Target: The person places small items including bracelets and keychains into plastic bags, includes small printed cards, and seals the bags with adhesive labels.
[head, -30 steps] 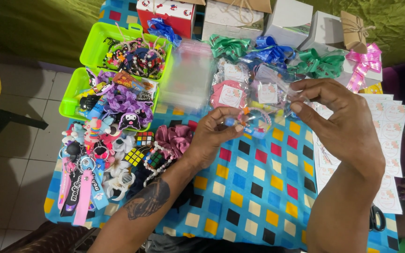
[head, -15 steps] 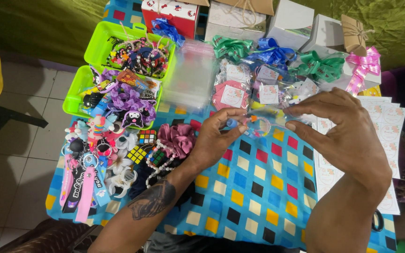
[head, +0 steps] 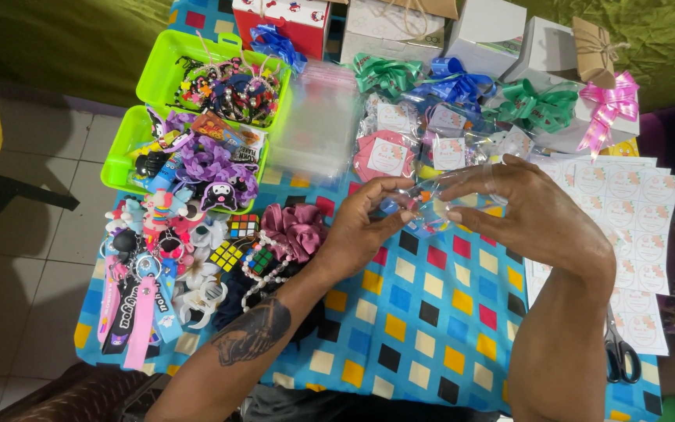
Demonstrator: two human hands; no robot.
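My left hand (head: 365,227) and my right hand (head: 529,215) meet above the middle of the table, both pinching one small clear plastic bag (head: 427,207) with colourful trinkets inside. The bag hangs just above the blue checkered tablecloth (head: 431,328). Behind the hands lie several filled clear packets with round pink labels (head: 388,152). A stack of empty clear bags (head: 314,125) sits to their left.
Two green trays (head: 158,78) of trinkets stand at the back left, with keychains, small puzzle cubes (head: 242,227) and a mauve scrunchie (head: 294,230) in front. Ribboned boxes (head: 541,101) line the back. Sticker sheets (head: 634,219) and scissors (head: 619,355) lie at the right.
Both hands have stayed together on the small bag, shifting slightly lower and toward me while the fingers rework their grip on it.
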